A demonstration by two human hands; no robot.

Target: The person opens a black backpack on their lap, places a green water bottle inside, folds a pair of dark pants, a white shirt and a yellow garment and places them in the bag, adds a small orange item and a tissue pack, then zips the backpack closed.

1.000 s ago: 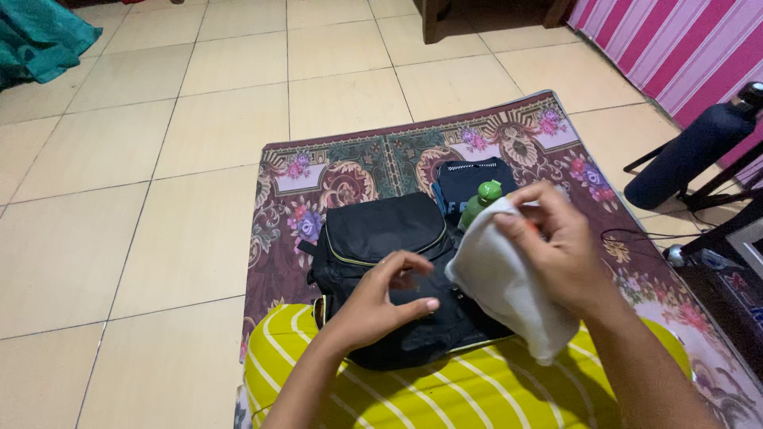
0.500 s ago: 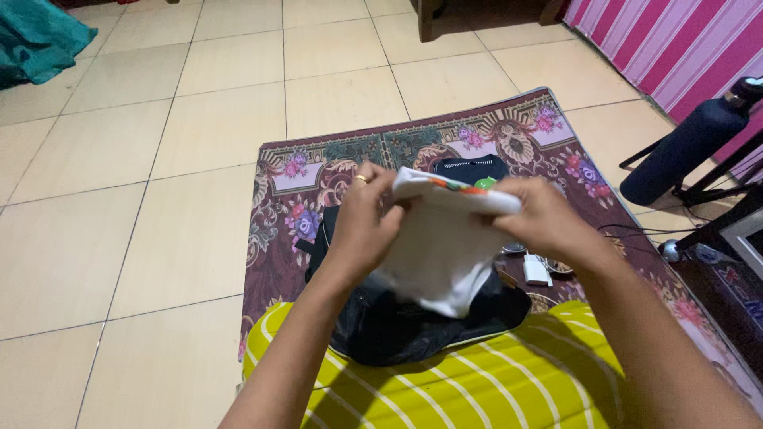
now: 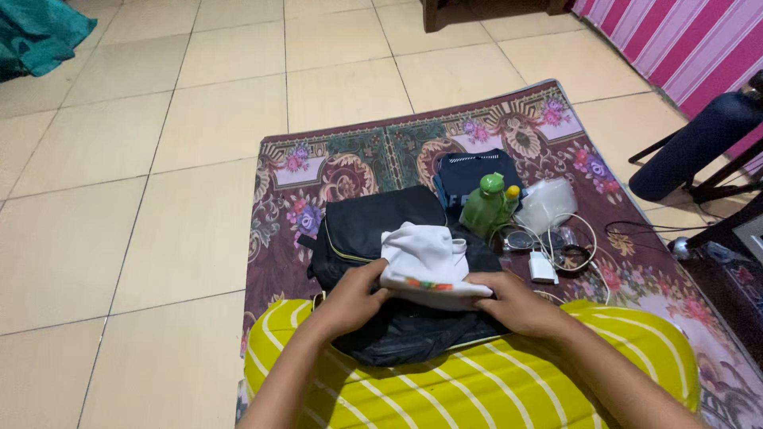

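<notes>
On a patterned rug (image 3: 358,159) over tiled floor (image 3: 159,159), both hands hold white cloth (image 3: 421,262).

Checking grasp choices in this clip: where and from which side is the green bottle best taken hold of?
Grip the green bottle around its upper body, just under the cap, coming from above. It appears to stand upright on the rug, with the dark folded garment behind it and cables to its right, so the top is the freest approach.

left hand (image 3: 350,302) palm-down, fingers curled | right hand (image 3: 513,306) palm-down, gripping | forearms converging
</notes>
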